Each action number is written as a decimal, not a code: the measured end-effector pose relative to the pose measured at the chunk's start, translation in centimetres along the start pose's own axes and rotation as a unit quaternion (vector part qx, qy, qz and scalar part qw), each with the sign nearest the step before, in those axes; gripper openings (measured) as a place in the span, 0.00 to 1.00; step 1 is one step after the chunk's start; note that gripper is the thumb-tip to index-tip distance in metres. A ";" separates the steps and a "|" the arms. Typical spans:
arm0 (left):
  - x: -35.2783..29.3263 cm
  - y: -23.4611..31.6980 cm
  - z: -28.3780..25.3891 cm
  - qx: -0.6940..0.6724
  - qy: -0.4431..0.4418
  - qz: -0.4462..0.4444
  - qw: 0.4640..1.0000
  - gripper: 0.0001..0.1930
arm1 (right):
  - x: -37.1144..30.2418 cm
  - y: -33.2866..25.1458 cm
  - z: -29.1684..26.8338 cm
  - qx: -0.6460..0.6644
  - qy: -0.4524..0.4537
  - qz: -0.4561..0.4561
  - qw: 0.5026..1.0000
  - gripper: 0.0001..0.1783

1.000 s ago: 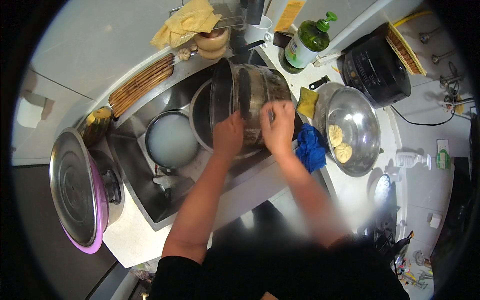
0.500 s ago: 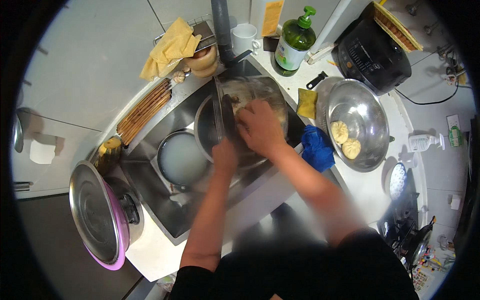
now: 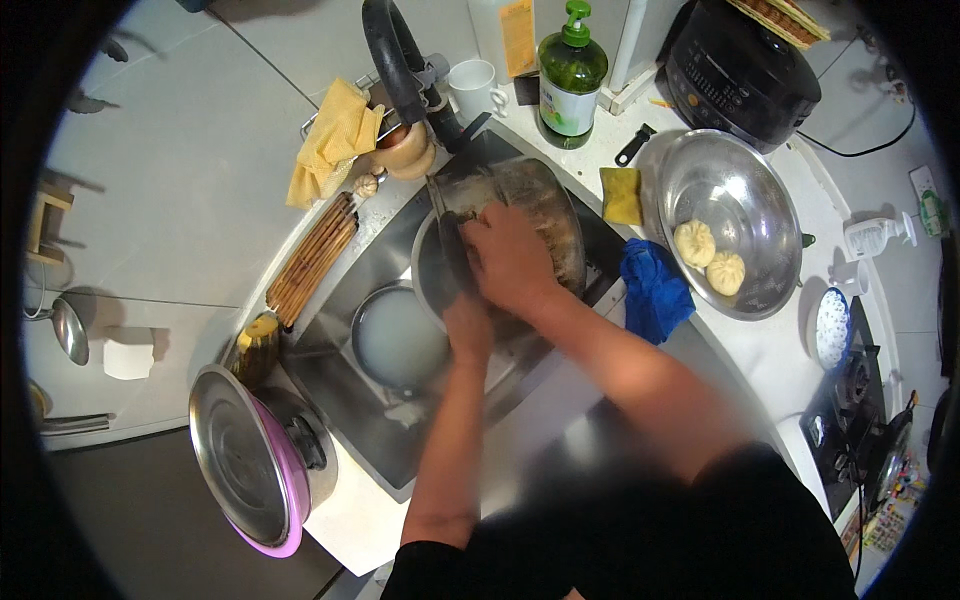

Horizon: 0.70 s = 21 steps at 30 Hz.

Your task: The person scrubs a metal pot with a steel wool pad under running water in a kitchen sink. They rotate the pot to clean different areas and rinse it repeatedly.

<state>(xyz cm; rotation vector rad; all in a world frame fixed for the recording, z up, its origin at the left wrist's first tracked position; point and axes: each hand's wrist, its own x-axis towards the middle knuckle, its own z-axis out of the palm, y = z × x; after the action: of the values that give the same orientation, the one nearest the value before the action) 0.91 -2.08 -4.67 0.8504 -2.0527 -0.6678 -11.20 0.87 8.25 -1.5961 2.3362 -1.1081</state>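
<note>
A tilted metal pot (image 3: pixel 548 210) with brown stains inside stands in the sink (image 3: pixel 332 372). Its lower edge is blurred. My left hand (image 3: pixel 468 328) is closed on the near side of its rim, the fingers partly smeared. My right hand (image 3: pixel 512 262) reaches into the pot with fingers curled against its inner surface; what they hold, if anything, is hidden. To the left of the pot, a round pan (image 3: pixel 400 338) of cloudy whitish water sits in the sink. A black faucet (image 3: pixel 395 60) arches above the far corner.
On the right counter are a blue cloth (image 3: pixel 655 290), a yellow-green sponge (image 3: pixel 622 196), a peeler (image 3: pixel 635 146) and a metal colander (image 3: pixel 765 200) with two buns (image 3: pixel 708 258). Behind stands a green pump bottle (image 3: pixel 572 85). Chopsticks (image 3: pixel 312 262) and a lidded pot (image 3: pixel 240 455) lie left.
The view has shifted, so the surroundings sit further right and the faucet's curve shows. My right hand has moved slightly along the pot's inside; my left hand stays at the rim.
</note>
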 end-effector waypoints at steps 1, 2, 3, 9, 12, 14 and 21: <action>0.1 -0.2 0.1 0.001 0.003 -0.005 1.000 0.30 | 0.5 0.4 0.2 0.022 0.021 0.008 1.000 0.04; -0.2 -0.6 0.0 0.016 -0.023 -0.021 0.999 0.30 | 1.1 1.1 0.2 0.002 0.035 0.025 0.999 0.04; -0.1 -0.6 0.0 0.027 -0.050 -0.034 0.998 0.31 | 2.0 2.1 -0.4 -0.022 0.052 0.043 0.997 0.04; -0.7 -0.2 -0.2 0.038 -0.014 -0.022 0.999 0.31 | 2.7 0.7 0.0 -0.073 0.001 0.081 0.994 0.05; -0.5 0.2 -0.7 0.040 -0.065 -0.011 0.997 0.30 | 2.5 -0.1 0.1 -0.051 -0.012 0.078 0.996 0.05; 0.0 0.9 -0.8 0.030 -0.080 -0.030 0.996 0.30 | 3.4 0.7 -0.8 -0.065 -0.026 0.081 0.994 0.05; -0.7 0.1 -0.4 -0.009 -0.065 -0.085 0.994 0.28 | 2.9 1.8 -1.0 -0.080 0.031 0.163 0.983 0.06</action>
<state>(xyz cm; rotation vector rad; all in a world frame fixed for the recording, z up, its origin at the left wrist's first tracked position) 1.52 -1.55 -4.70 1.0024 -2.1025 -0.8525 -14.33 -0.78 8.73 -1.1726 2.6621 -0.9302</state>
